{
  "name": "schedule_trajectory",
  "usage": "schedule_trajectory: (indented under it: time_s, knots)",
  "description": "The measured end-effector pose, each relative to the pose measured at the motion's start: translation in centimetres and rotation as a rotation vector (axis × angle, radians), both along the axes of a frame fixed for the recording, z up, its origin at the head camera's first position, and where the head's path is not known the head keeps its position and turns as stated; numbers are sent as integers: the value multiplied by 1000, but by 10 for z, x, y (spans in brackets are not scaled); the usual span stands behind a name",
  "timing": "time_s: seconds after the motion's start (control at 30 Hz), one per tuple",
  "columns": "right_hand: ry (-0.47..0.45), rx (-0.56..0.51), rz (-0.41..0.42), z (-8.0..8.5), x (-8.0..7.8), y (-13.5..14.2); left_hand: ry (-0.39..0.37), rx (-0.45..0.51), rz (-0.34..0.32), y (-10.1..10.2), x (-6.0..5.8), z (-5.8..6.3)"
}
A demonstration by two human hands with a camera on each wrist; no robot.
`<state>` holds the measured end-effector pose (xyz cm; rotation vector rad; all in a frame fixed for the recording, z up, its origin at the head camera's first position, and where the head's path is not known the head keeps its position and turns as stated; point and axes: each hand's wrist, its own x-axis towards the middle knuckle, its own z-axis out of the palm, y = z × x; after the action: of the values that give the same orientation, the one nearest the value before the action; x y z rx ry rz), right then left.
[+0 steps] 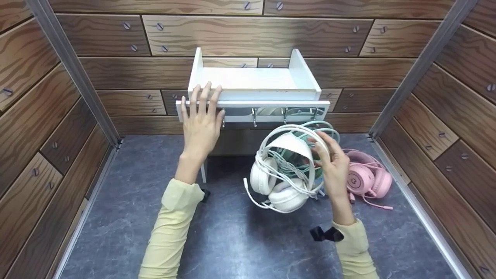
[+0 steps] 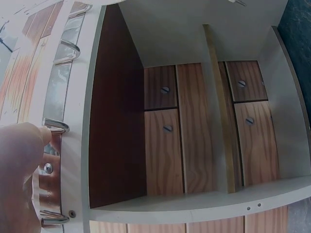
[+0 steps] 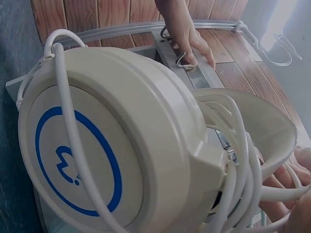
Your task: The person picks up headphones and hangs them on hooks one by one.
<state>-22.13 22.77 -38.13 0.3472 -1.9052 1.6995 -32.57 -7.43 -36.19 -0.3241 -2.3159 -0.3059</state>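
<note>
Two hands working: left hand (image 1: pixel 199 131), fingers apart, braces the white shelf's near rail (image 1: pixel 271 104); right hand (image 1: pixel 335 166) grips the white headset (image 1: pixel 288 198). Keep the bundled cable (image 3: pixel 253 179) off those hooks (image 1: pixel 254 116)!

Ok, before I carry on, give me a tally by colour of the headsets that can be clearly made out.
White headset: 1, held in the right hand
Pink headset: 1
Total: 2

Something green shows behind the white one, but it is too hidden to count.
</note>
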Motion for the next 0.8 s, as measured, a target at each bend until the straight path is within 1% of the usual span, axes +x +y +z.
schedule_trajectory:
  time_s: [0.27,0.4,0.6,0.8]
  knots:
    - [10,-14,23,1,-12,-6,-12,4,0,0,0,-1]
    - [12,-15,21,0,-18,-9,0,2,-1,-1,-1,-2]
    - [-18,-52,58,-6,-27,-13,21,2,5,-1,-1,-2]
    - [-28,-4,29,-9,-31,-15,15,-17,19,-1,-1,0]
